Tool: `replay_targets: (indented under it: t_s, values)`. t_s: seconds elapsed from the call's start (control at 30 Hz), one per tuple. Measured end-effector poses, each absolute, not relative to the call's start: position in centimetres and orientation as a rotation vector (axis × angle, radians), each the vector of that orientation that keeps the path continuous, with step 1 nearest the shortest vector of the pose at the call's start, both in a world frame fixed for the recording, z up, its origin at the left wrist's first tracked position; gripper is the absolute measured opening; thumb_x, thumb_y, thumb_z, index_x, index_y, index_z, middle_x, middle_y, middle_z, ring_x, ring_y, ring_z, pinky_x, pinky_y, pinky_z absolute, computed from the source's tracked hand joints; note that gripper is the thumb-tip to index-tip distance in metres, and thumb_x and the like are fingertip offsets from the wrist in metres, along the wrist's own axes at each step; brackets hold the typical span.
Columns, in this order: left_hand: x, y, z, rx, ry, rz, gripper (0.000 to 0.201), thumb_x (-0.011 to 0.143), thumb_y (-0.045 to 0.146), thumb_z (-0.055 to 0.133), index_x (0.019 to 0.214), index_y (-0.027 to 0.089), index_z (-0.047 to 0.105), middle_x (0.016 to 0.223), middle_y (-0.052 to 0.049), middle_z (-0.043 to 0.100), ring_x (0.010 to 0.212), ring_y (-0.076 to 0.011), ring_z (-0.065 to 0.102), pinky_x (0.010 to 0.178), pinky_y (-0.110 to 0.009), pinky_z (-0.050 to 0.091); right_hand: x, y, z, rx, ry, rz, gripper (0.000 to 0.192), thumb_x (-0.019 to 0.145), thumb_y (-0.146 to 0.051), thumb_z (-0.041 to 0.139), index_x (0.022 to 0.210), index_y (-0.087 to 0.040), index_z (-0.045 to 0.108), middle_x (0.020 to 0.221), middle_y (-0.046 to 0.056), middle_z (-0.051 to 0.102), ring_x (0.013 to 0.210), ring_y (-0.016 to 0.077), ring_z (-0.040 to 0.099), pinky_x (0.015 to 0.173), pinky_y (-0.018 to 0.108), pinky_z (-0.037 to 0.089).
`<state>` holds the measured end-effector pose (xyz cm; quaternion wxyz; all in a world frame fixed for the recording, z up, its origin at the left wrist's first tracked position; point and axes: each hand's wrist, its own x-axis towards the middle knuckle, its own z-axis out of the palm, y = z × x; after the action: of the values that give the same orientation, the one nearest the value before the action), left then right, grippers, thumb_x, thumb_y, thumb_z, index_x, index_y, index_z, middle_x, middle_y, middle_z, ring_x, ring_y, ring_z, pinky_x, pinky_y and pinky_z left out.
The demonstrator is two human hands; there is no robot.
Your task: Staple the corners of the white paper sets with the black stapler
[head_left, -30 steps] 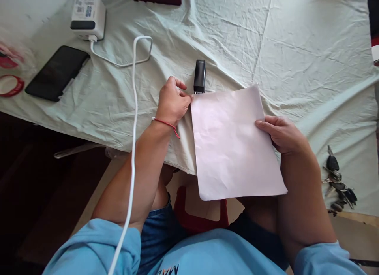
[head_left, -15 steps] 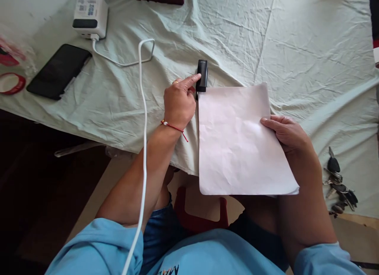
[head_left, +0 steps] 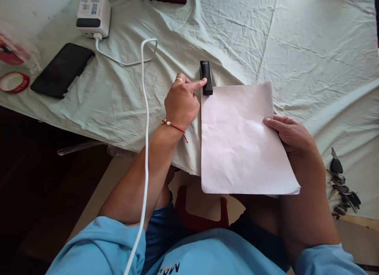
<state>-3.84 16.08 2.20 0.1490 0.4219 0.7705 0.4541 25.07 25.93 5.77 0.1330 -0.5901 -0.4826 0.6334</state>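
Observation:
A black stapler (head_left: 206, 71) lies over the top left corner of a stack of white paper sheets (head_left: 237, 140). My left hand (head_left: 182, 101) is at the stapler, its index finger stretched onto the top and its other fingers curled; the thumb is hidden. A ring and a red string bracelet show on this hand and wrist. My right hand (head_left: 291, 132) grips the right edge of the sheets, thumb on top and fingers beneath. The lower part of the stack reaches past the table's front edge.
At the left are a black phone (head_left: 62, 70), a red tape roll (head_left: 14, 82) and a white power block (head_left: 94, 16). Its white cable (head_left: 145, 109) runs across my left arm. Keys (head_left: 340, 182) lie at the right on the tablecloth (head_left: 237, 38). A red stool (head_left: 201, 223) stands below.
The stapler has turned slightly and now covers the paper's corner; its lower part no longer shows at the side. My left index finger stays on it. The view has shifted slightly.

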Motion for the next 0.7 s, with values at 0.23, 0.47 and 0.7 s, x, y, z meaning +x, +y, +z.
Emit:
replay_targets:
  t_s: [0.23, 0.47, 0.7]
  values:
    - [-3.83, 15.84, 2.48, 1.243, 2.185, 1.256, 0.046, 0.090, 0.006, 0.056, 0.118, 0.029, 0.085, 0.099, -0.002, 0.077, 0.112, -0.0242, 0.072, 0.100, -0.033, 0.059, 24.90, 25.83, 6.20, -1.726, -1.372, 1.848, 0.019, 0.076, -0.034, 0.084, 0.083, -0.020, 0.074, 0.072, 0.004, 0.072, 0.057, 0.0169, 0.064, 0.050, 0.029, 0.053]
    - [-4.19, 15.89, 2.20, 1.194, 2.140, 1.270, 0.041, 0.092, 0.013, 0.059, 0.119, 0.030, 0.085, 0.107, 0.000, 0.083, 0.114, -0.0247, 0.072, 0.097, -0.034, 0.059, 25.11, 25.83, 6.25, -1.753, -1.384, 1.831, 0.019, 0.076, -0.035, 0.084, 0.084, -0.021, 0.075, 0.072, 0.004, 0.072, 0.055, 0.0165, 0.062, 0.050, 0.029, 0.050]
    - [-3.72, 15.72, 1.94, 1.269, 2.323, 1.108, 0.046, 0.093, 0.014, 0.064, 0.128, 0.038, 0.082, 0.114, -0.003, 0.083, 0.111, -0.0295, 0.072, 0.093, -0.039, 0.058, 25.30, 25.99, 5.75, -1.697, -1.383, 1.862, 0.023, 0.075, -0.037, 0.085, 0.087, -0.020, 0.074, 0.075, 0.003, 0.073, 0.059, 0.0166, 0.065, 0.053, 0.028, 0.053]
